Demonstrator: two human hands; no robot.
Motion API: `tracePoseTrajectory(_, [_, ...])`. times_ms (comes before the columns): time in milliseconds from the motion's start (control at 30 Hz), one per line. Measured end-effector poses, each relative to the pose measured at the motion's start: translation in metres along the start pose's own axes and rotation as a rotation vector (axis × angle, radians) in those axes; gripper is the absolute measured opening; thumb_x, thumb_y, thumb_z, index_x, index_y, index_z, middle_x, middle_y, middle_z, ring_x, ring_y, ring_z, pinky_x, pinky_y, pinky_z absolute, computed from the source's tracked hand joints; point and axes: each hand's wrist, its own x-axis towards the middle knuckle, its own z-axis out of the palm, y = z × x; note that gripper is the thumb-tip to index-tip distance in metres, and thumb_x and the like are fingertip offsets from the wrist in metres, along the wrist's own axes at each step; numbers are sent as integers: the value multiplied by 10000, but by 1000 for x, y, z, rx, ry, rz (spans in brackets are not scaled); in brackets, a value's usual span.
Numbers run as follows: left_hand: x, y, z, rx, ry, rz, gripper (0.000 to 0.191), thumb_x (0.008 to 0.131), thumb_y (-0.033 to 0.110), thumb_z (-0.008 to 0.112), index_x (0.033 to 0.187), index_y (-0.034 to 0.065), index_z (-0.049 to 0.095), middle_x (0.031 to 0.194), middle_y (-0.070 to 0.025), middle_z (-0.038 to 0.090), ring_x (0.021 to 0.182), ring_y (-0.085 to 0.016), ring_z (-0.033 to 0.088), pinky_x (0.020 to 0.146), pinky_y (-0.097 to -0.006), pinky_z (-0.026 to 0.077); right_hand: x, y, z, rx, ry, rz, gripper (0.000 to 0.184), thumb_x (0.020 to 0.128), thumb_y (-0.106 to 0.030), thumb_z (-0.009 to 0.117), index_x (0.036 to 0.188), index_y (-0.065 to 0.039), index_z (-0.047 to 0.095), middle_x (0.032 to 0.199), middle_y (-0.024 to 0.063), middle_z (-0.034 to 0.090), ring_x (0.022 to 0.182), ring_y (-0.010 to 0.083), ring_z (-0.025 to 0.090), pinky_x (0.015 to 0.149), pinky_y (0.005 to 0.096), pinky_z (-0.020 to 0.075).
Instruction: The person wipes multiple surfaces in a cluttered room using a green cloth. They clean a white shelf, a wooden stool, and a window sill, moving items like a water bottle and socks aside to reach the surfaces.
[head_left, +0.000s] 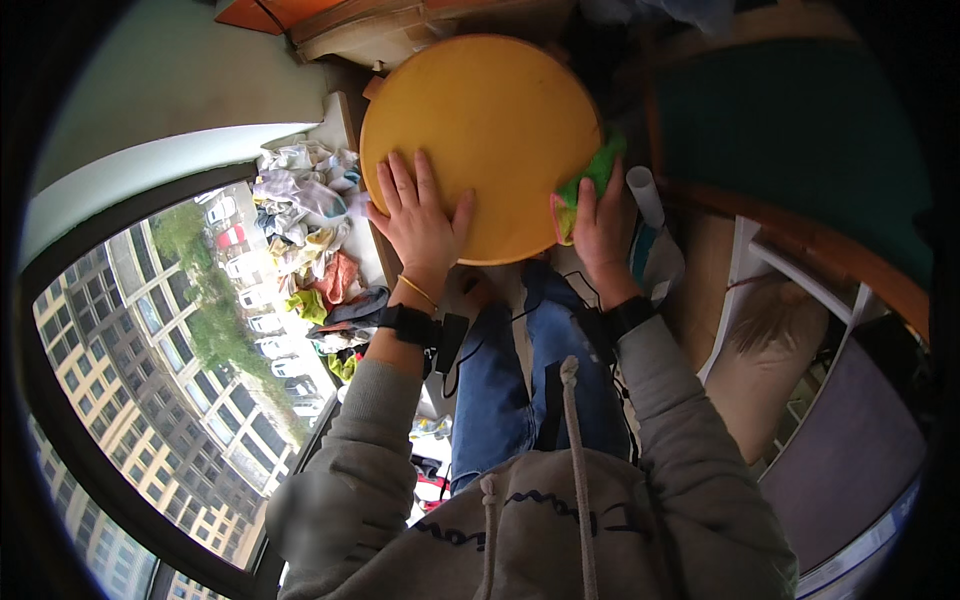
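A round yellow stool or tabletop lies before me, its surface facing up. My left hand rests flat on its near left part, fingers spread and nothing held. At the right rim, my right hand grips a green cloth with a pink edge. The cloth lies against the rim and partly over the top. Whatever supports the yellow top is hidden beneath it.
Crumpled clothes and cloths are heaped on the windowsill at left, beside a large window. A white roll stands right of my right hand. Farther right is a dark green surface with a wooden edge.
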Motion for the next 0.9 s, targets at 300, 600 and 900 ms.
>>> tracePoseTrajectory(300, [-1,-6,15,-32,83,13,743,810,568,465,1389,131,304,1451,-163,238,1353,-318,182,991,-611,174,-76,5,14,-173,153,-256,440,936,-196,406,1321,3,330,1333,295,319,1211,463,342,983,450,334])
tracePoseTrajectory(600, [-79,9,-46,-1914,-137,-612,328,944,257,447,1193,57,525,1064,-46,552,1003,-127,503,835,-258,414,-110,-64,-6,137,-331,-285,387,934,-205,457,1253,14,467,1178,138,554,1062,227,545,912,341,418])
tracePoseTrajectory(900, [-108,-22,-26,-1156,187,-570,366,817,153,590,1149,17,516,1168,-168,510,1078,-326,493,925,-435,389,3,-80,15,-414,-254,-594,341,933,-222,442,1204,-29,521,1279,192,452,1195,342,408,981,418,336])
